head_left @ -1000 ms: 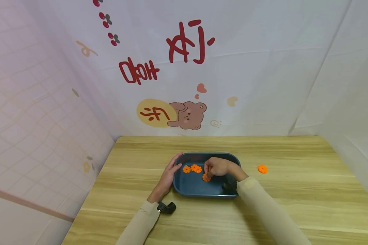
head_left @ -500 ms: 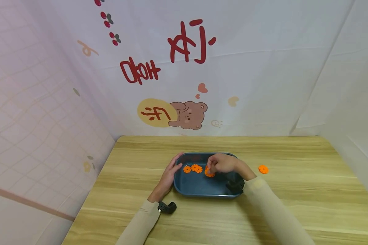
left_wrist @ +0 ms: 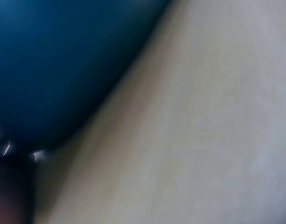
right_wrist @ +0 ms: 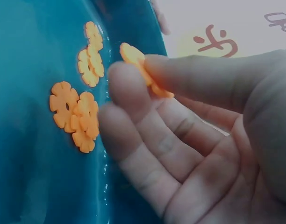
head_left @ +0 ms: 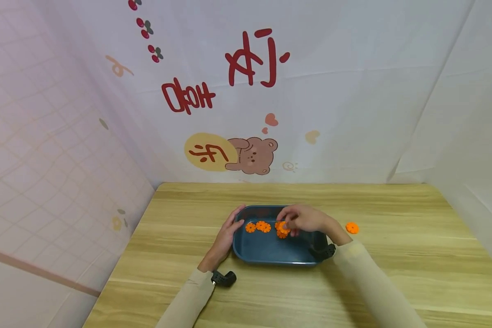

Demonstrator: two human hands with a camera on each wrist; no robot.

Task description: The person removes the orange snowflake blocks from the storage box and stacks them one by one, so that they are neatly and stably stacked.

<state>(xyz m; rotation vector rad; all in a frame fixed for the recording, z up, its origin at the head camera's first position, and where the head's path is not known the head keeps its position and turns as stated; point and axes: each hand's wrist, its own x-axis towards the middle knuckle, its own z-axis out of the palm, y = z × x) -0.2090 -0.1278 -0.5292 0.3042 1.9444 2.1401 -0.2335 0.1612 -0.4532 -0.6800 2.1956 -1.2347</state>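
Note:
My left hand (head_left: 223, 239) holds the left end of a dark blue tray (head_left: 276, 263), thumb over the rim and fingers along the outside. In the left wrist view the tray's wall (left_wrist: 54, 65) fills the upper left. Over the tray, my right hand (head_left: 307, 218) pinches an orange flower-shaped disc (right_wrist: 133, 57) between thumb and fingertips. Below it on the tray floor lies a cluster of overlapping orange discs (right_wrist: 63, 106). Farther left in the tray are a single orange disc (head_left: 250, 227) and an overlapping pair (head_left: 263, 227).
Another orange disc (head_left: 352, 228) lies on the wooden table (head_left: 393, 273), right of the tray. A white printed cloth wall (head_left: 344, 114) rises behind the table, and a second wall (head_left: 57, 159) stands at the left. Wrist cameras (head_left: 224, 278) sit on both arms.
My right hand has moved slightly right and turned, now showing a disc pinched above the tray. More discs of the cluster under it are visible. The left hand stays on the rim.

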